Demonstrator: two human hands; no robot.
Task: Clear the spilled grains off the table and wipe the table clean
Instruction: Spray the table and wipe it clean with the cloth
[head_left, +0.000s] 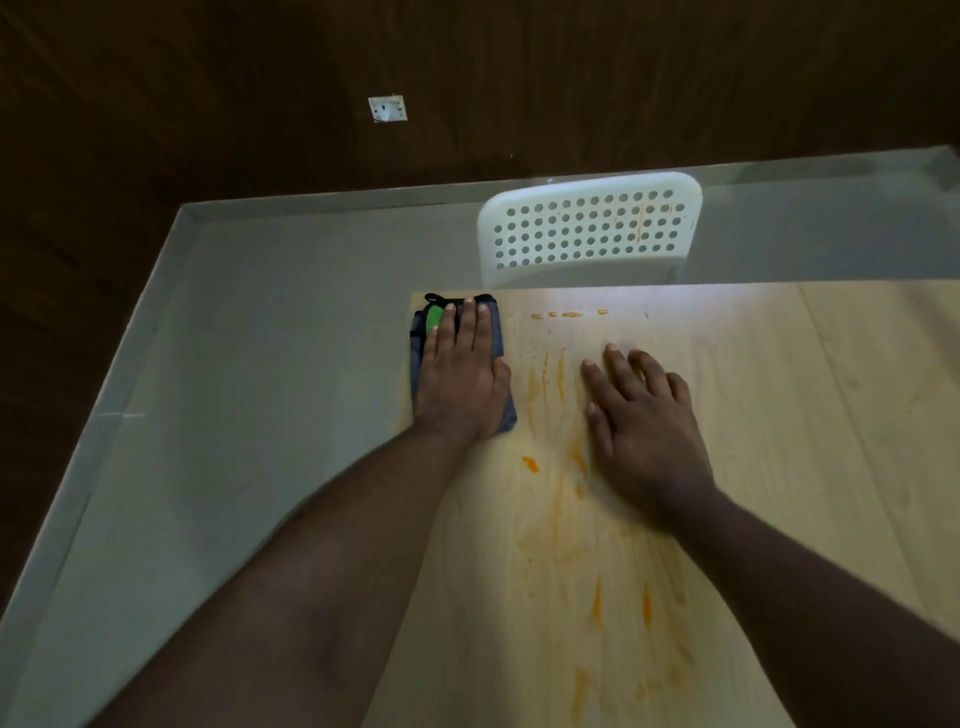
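A light wooden table (779, 415) fills the lower right of the head view. Orange smears (597, 603) and streaks run down its left part, with a few small orange bits (569, 315) near the far edge. A folded grey-blue cloth (496, 332) with a green patch lies at the table's far left corner. My left hand (462, 374) presses flat on this cloth with straight fingers. My right hand (644, 426) rests palm down on the bare table beside the streaks, fingers spread.
A white plastic chair (587, 228) with a perforated back stands behind the table's far edge. Grey floor (260, 364) lies to the left, bounded by a dark wooden wall with a white socket (387, 108).
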